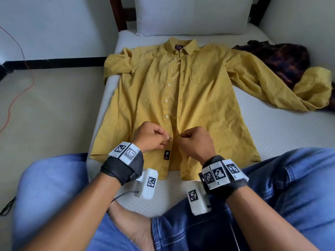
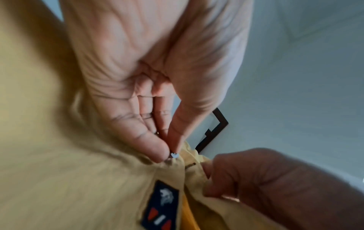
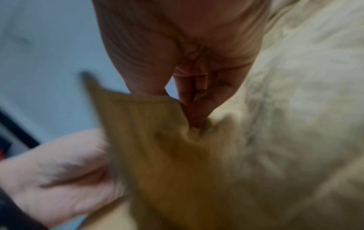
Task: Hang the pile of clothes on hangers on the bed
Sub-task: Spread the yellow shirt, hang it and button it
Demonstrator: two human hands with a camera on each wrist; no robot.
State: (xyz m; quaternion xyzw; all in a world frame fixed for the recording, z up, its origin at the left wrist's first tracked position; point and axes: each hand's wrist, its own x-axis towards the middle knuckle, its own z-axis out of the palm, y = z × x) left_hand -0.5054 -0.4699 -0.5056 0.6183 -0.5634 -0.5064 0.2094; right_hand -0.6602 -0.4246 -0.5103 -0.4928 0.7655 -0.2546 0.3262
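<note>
While the yellow shirt [image 1: 177, 98] lies spread face-up on the bed [image 1: 272, 124], the left hand [image 1: 150, 137] pinches a low button [image 2: 174, 155] and the right hand [image 1: 195, 142] pinches the opposite placket, apparently working that fastening, so no hanger can come yet

Matt, creased woven shirt [image 1: 199, 98]; possibly plastic button [image 2: 174, 155]; textured mattress [image 1: 272, 127].

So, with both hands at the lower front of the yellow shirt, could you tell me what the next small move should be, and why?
Probably push the button through the buttonhole. The left hand pinches that button on the yellow shirt, the right hand pinches the facing edge, and the hole sits just beside the button, not yet over it.
</note>
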